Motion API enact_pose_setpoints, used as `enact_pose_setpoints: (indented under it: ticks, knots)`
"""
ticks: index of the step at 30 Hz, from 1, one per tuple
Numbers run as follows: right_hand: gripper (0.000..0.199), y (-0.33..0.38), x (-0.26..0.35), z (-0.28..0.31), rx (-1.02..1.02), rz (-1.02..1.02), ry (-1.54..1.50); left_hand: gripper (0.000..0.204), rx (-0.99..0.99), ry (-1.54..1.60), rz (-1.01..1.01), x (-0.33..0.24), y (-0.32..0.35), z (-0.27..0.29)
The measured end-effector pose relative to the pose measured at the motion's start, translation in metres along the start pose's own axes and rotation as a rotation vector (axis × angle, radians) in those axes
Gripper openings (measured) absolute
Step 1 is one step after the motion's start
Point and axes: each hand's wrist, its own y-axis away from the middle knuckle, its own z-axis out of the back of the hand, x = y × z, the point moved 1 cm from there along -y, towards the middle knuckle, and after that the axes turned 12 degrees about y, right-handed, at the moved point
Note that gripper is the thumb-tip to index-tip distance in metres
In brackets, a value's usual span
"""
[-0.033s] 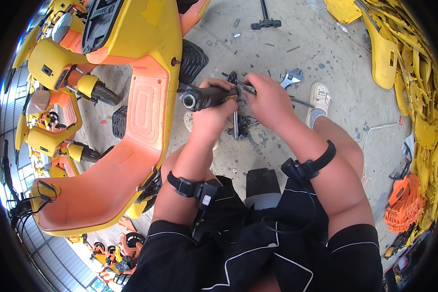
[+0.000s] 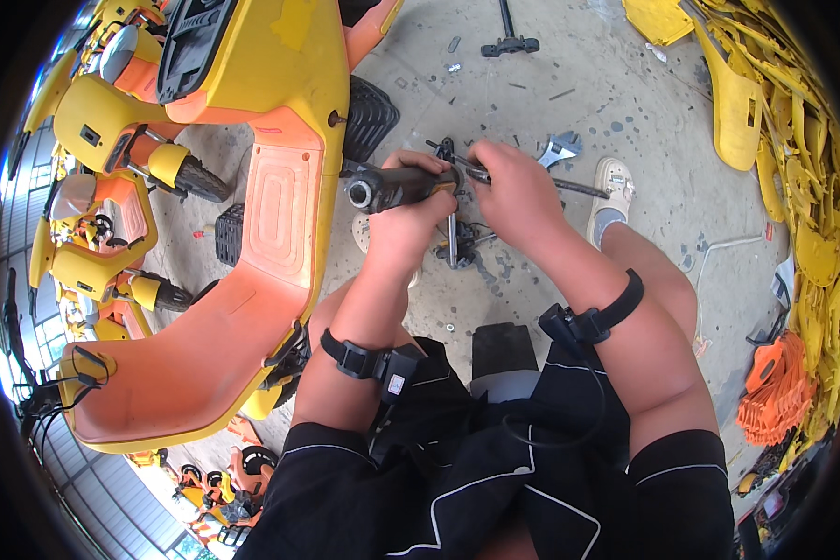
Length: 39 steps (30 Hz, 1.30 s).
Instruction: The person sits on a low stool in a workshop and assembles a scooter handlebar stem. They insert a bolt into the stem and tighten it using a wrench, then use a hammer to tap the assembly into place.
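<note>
i follow this work from far away through the head camera, and i see both bare hands in front of the body, above the concrete floor [image 2: 551, 89]. the left hand [image 2: 406, 215] has its grip clamped around a dark metal tube [image 2: 397, 188], the thumb on the near side and the fingers over the far side. the hollow round end of this tube points to the left, toward the scooter body [image 2: 285, 210], which is yellow and orange.

just beside it, the right hand [image 2: 511, 191] has its grip closed on a thin dark rod [image 2: 581, 189]. the rod goes out to the right, and its end shows in front of a light-coloured shoe [image 2: 613, 177]; i cannot tell if it touches the shoe. the fingers hide the other part, so i also cannot tell whether the rod meets the tube.

below the hands i notice a bright metal bar [image 2: 453, 241] with dark small parts around it. an adjustable wrench [image 2: 558, 151] lies on the floor near the right hand. farther away lies a black t-shaped metal part [image 2: 511, 45]. at the right side i see a large heap of yellow panels [image 2: 821, 215] and, near it, a stack of orange parts [image 2: 775, 397].
</note>
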Motion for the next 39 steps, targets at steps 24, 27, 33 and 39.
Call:
enact_pose_setpoints:
  ticks: [24,27,33,39]
  knots:
    - [0.032,-0.017,-0.019,-0.009,0.235,-0.394,-0.824,0.034,0.204,-0.138,-0.088,0.015,0.0,-0.001]
    - [0.031,-0.019,-0.018,-0.001,0.349,-0.474,-0.925,0.034,0.183,-0.135,-0.102,0.014,0.001,-0.003]
    - [0.035,-0.017,-0.018,-0.008,0.25,-0.41,-0.854,0.034,0.21,-0.29,-0.115,0.01,0.0,0.002]
    - [0.034,-0.019,-0.018,-0.005,0.351,-0.5,-0.878,0.033,0.161,-0.178,-0.1,0.014,0.001,-0.002]
